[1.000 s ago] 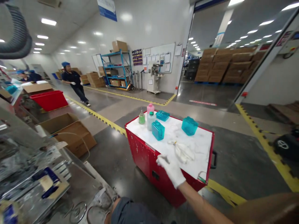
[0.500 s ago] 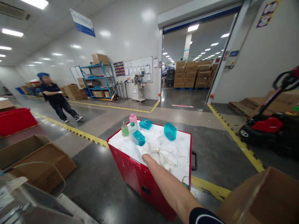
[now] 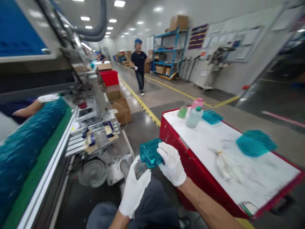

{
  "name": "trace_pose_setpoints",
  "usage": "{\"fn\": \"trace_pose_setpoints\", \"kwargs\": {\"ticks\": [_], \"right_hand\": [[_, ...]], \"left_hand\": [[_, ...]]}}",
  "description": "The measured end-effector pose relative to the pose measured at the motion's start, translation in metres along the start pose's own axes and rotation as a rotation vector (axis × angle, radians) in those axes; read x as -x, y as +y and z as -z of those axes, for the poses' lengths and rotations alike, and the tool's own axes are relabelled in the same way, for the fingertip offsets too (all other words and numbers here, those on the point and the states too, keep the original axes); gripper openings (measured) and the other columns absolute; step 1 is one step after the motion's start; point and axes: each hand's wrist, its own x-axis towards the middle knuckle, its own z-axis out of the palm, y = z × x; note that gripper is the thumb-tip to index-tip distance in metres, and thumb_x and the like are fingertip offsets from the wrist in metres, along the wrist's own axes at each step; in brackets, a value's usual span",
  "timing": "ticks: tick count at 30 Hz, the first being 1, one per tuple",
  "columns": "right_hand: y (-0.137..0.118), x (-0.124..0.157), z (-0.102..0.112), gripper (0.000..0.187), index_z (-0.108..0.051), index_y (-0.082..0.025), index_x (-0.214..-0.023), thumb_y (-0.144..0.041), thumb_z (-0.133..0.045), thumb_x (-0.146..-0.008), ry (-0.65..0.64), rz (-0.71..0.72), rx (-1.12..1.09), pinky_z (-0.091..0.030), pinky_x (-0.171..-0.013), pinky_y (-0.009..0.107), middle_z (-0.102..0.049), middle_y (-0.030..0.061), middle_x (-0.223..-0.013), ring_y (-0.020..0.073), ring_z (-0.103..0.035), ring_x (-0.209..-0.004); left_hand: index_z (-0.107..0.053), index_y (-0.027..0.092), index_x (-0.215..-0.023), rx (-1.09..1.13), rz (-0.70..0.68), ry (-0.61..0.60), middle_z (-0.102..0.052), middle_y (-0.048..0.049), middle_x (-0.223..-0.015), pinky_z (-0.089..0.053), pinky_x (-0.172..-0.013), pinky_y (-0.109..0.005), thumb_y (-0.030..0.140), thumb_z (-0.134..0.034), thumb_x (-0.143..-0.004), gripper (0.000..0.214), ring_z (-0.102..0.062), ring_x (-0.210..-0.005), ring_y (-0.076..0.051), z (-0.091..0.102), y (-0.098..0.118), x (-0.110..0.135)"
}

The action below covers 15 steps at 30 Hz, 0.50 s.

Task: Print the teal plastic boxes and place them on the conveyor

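Teal see-through container (image 3: 149,152) held above the lap, short of the white worktop (image 3: 202,136). Right hand (image 3: 172,163) grips its right end; left hand (image 3: 135,187) curls wide just below its left end, contact unclear. Probably light, stiff, slick under gloves, easily scratched. Best held by opposite edges.

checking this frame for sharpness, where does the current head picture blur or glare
Head view: toward the right, the red cart and the rightmost teal container on it look smeared; head view: the held teal container looks crisper, with small bright glints; head view: the ceiling lights burn out to white.
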Motion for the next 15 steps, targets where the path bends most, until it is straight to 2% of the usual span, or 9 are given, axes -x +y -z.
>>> {"fn": "trace_pose_setpoints", "kwargs": {"ticks": [4,9,13,15], "right_hand": [[-0.029,-0.005,-0.014,0.065,-0.046,-0.016,-0.149,-0.007,-0.062,-0.086,-0.099,0.123,-0.051,-0.045,-0.112,0.054,-0.066,0.0165,-0.134,0.031,-0.053,-0.136],[-0.049,-0.003,-0.028,0.05,-0.054,-0.014,-0.137,-0.008,-0.061,-0.088,-0.15,0.172,-0.104,-0.044,-0.11,0.053,-0.066,0.0179,-0.133,0.031,-0.054,-0.134],[-0.061,0.002,-0.025,0.036,-0.06,-0.017,-0.123,-0.007,-0.054,-0.089,-0.141,0.125,-0.072,-0.046,-0.106,0.048,-0.069,0.0139,-0.128,0.027,-0.058,-0.127],[-0.065,0.003,-0.022,0.025,-0.063,-0.019,-0.11,-0.009,-0.051,-0.091,-0.257,0.084,-0.078,-0.05,-0.096,0.042,-0.071,0.0106,-0.118,0.0233,-0.063,-0.116]], "left_hand": [[-0.058,0.018,-0.131,0.068,0.034,0.146,-0.071,-0.0139,-0.12,-0.06,-0.074,-0.03,0.047,-0.088,-0.069,0.075,-0.071,-0.094,-0.022,0.013,0.001,0.01],[-0.06,0.016,-0.12,0.048,0.071,0.308,-0.071,-0.0137,-0.113,-0.06,-0.075,-0.032,0.049,-0.087,-0.068,0.068,-0.07,-0.089,-0.021,0.031,-0.009,0.024],[-0.061,0.017,-0.121,-0.05,0.101,0.335,-0.072,-0.0139,-0.115,-0.062,-0.08,-0.034,0.05,-0.086,-0.067,0.068,-0.071,-0.098,-0.026,0.038,-0.02,0.042],[-0.063,0.021,-0.122,-0.131,0.132,0.296,-0.073,-0.0111,-0.115,-0.062,-0.08,-0.036,0.049,-0.084,-0.068,0.064,-0.072,-0.099,-0.028,0.043,-0.028,0.043]]}}
